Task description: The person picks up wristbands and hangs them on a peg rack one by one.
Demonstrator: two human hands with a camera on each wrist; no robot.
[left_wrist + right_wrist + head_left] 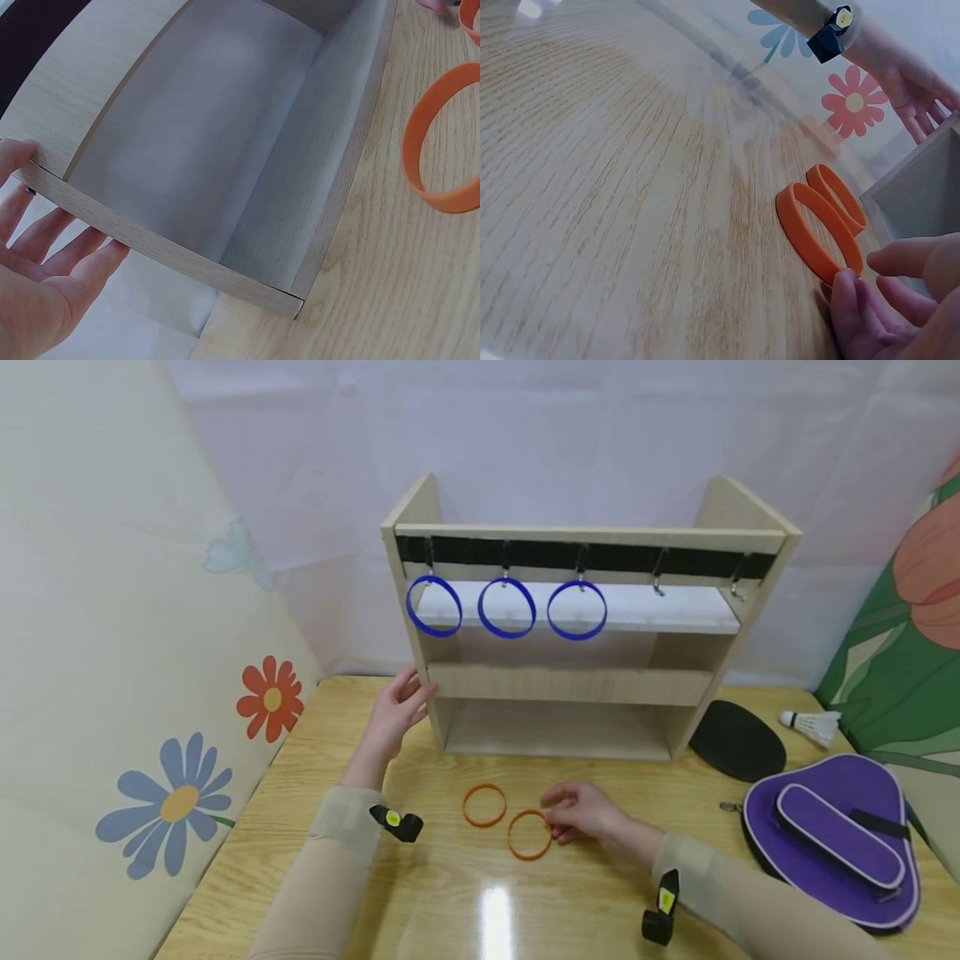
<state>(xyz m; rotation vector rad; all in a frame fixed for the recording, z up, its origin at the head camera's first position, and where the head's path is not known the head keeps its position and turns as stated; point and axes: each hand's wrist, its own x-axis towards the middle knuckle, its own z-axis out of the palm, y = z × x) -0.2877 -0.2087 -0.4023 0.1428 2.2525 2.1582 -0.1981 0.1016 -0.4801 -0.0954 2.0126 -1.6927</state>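
Observation:
A small wooden shelf (570,685) stands on the table, with a row of metal hooks along its black strip (622,557). Three blue wristbands (577,637) hang from the left hooks. My left hand (397,710) holds the shelf's left side panel (172,255), thumb at the front edge and fingers along the outer face. Two orange wristbands lie in front of the shelf. At the nearer orange wristband (529,858), my right hand (588,814) pinches the right side of the ring between its fingertips. The other orange wristband (483,825) lies just left of it.
Right of the shelf are a black paddle-shaped piece (738,742), a white shuttlecock (813,725) and a purple zippered case (817,768). Two hooks (658,587) on the right hold nothing. A flower-printed wall covering (135,610) borders the table on the left.

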